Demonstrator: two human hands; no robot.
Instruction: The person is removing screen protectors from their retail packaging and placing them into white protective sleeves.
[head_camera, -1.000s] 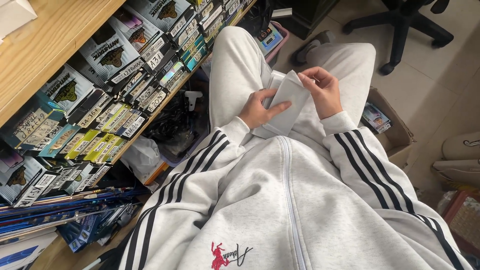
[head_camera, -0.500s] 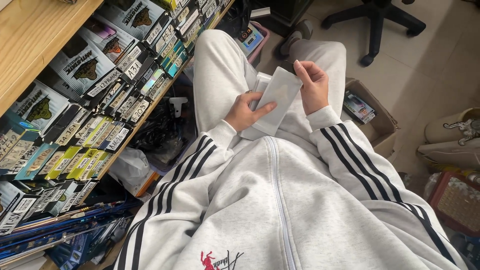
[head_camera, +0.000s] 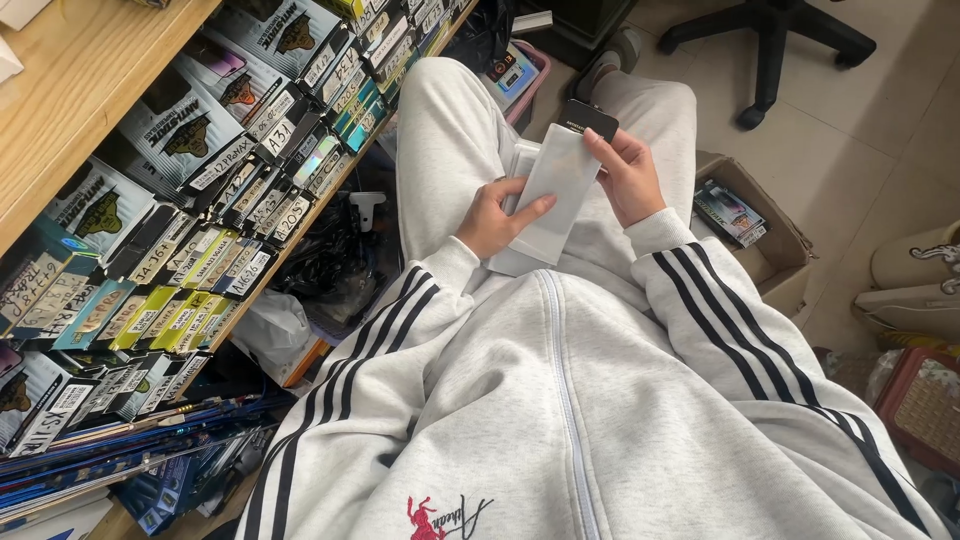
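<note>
I sit in a light grey tracksuit with black sleeve stripes. Both hands meet over my lap on a stack of flat, pale grey plastic packages (head_camera: 552, 195). My left hand (head_camera: 495, 218) grips the stack's left edge, thumb across the front. My right hand (head_camera: 628, 175) holds the upper right edge, where a small black box end (head_camera: 586, 119) pokes out of the top package.
Wooden shelves (head_camera: 95, 90) at my left hold rows of small labelled product boxes (head_camera: 215, 215). A cardboard box (head_camera: 765, 235) with a package stands at my right knee. An office chair base (head_camera: 765, 40) is ahead, a red basket (head_camera: 925, 405) at far right.
The view has shifted. The black box end has come up out of the top of the package, and my right hand has moved up to it.
</note>
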